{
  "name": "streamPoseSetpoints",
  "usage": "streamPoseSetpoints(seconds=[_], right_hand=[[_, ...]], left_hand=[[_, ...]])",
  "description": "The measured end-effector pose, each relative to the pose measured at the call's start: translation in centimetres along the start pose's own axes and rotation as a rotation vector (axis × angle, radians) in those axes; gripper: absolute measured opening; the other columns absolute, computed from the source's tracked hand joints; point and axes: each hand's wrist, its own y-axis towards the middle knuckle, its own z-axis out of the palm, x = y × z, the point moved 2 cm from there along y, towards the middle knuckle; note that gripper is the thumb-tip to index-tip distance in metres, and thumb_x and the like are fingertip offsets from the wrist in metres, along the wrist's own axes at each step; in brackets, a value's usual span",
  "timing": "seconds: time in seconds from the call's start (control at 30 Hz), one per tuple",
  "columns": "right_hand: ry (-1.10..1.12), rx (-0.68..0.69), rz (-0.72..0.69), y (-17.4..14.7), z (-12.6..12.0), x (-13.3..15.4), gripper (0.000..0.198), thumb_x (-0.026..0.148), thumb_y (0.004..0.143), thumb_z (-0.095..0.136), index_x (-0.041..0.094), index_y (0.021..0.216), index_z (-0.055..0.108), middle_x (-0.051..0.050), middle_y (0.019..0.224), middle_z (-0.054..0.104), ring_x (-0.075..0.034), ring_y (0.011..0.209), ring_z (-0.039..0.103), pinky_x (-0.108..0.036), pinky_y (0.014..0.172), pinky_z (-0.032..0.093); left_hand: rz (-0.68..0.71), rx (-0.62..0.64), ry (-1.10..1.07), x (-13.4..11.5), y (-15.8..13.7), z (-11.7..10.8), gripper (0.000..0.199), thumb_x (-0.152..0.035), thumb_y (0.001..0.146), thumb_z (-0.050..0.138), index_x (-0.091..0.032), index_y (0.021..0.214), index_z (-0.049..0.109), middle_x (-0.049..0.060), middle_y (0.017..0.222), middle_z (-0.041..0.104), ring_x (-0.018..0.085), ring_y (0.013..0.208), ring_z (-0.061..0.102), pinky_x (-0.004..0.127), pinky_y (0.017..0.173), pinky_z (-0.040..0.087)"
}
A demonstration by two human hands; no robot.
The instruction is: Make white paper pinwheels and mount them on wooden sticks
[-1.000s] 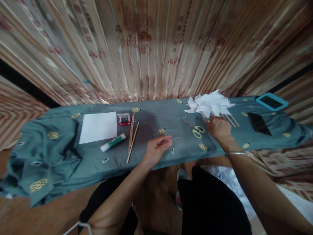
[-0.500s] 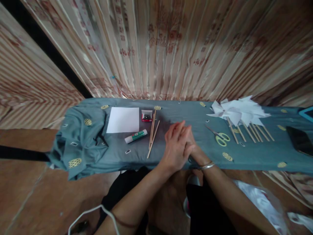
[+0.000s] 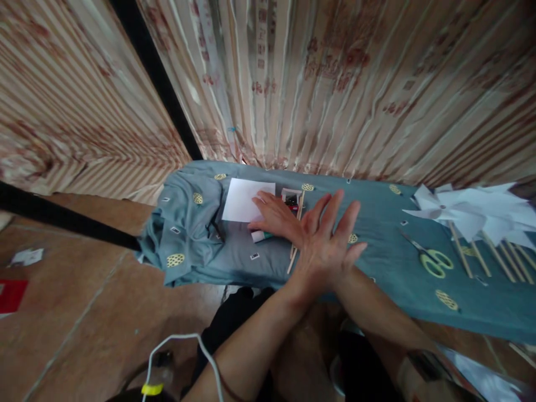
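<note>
Right hand [image 3: 278,218] was over the white paper [image 3: 234,204], which lay flat near the left end of the cloth-covered surface [image 3: 385,240]. Its grip was wide, thumb apart from fingers, no pinch visible. Blur there, so can't tell if the fingertips touched the sheet.

Arms were crossed, likely because the paper lay over on the left and the right hand went for it. Left hand [image 3: 324,251] was up above the right wrist, fingers spread, nothing held; probably just clear of the other arm.

White-and-green tube [image 3: 260,236] lay partly under the right hand; open box [image 3: 292,196] and loose sticks [image 3: 292,262] just beside. Looked grouped for easy reach.

Scissors [image 3: 431,259] lay well apart to the right, next to overlapping paper pinwheels [image 3: 481,209], sticks toward the person, presumably stacked to save room.
</note>
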Motion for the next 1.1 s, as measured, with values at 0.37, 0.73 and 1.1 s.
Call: streamPoseSetpoints(seconds=[0.37,0.73,1.1], right_hand=[[-0.101,0.115,-0.084,1.7,0.8,0.0,0.072,0.056,0.087,0.063,0.006,0.137,0.05,-0.024,0.14,0.054,-0.038,0.136,0.044,-0.051,0.111,0.038],[-0.023,0.072,-0.099,0.9,1.9,-0.7,0.045,0.034,0.095,0.058,0.013,0.134,0.051,-0.018,0.141,0.056,-0.032,0.135,0.046,-0.05,0.113,0.037],[0.096,-0.127,-0.069,0.2,1.5,-0.2,0.024,0.017,0.102,0.041,0.016,0.094,0.064,-0.011,0.089,0.072,-0.02,0.088,0.064,-0.035,0.081,0.048]], left_hand=[[-0.011,-0.05,-0.037,0.7,-0.3,-0.8,0.058,-0.046,0.1,0.039,-0.013,0.148,0.038,0.018,0.157,0.037,0.031,0.147,0.029,0.049,0.117,0.029],[-0.009,-0.08,0.0,0.9,-0.5,-1.4,0.055,-0.044,0.1,0.038,-0.011,0.144,0.044,0.018,0.157,0.038,0.03,0.146,0.032,0.045,0.117,0.03],[-0.001,-0.103,0.007,1.1,-0.5,-1.4,0.053,-0.043,0.099,0.043,-0.011,0.142,0.046,0.017,0.155,0.04,0.031,0.146,0.032,0.047,0.114,0.036]])
